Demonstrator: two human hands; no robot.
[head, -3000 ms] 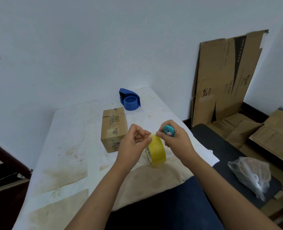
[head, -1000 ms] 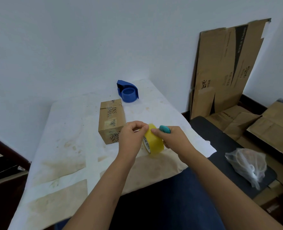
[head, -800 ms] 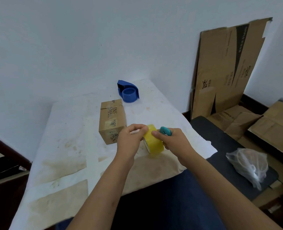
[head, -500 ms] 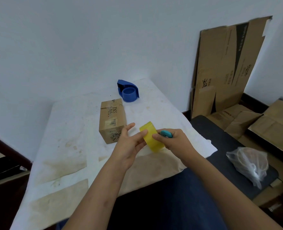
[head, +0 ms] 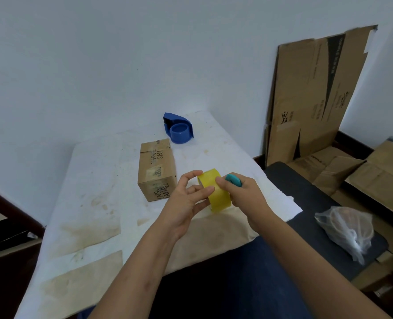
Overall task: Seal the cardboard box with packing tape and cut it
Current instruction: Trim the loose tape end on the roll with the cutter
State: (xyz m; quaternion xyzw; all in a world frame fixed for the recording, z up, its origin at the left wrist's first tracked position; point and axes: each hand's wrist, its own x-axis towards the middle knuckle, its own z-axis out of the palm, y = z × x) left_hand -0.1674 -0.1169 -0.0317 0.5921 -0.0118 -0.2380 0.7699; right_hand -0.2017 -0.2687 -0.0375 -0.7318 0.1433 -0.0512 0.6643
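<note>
A small brown cardboard box [head: 157,168] with printed letters lies closed on the white table [head: 94,194]. Just to its right, above the table, both hands hold a yellow roll of packing tape [head: 216,192]. My left hand [head: 186,203] grips the roll's left side, its fingertips spread across the outer face. My right hand [head: 244,196] presses its thumb on the roll's top and also holds a small teal cutter [head: 233,180] against its fingers. No loose tape end shows.
A blue tape dispenser [head: 178,128] stands behind the box near the wall. Flattened cardboard sheets [head: 315,88] lean and lie at the right. A clear plastic bag [head: 347,231] rests on a dark seat beside the table's right edge.
The tape roll has been turned in my hands, so its broad outer face now points up. My left fingers have shifted from pinching the rim to spreading over the roll.
</note>
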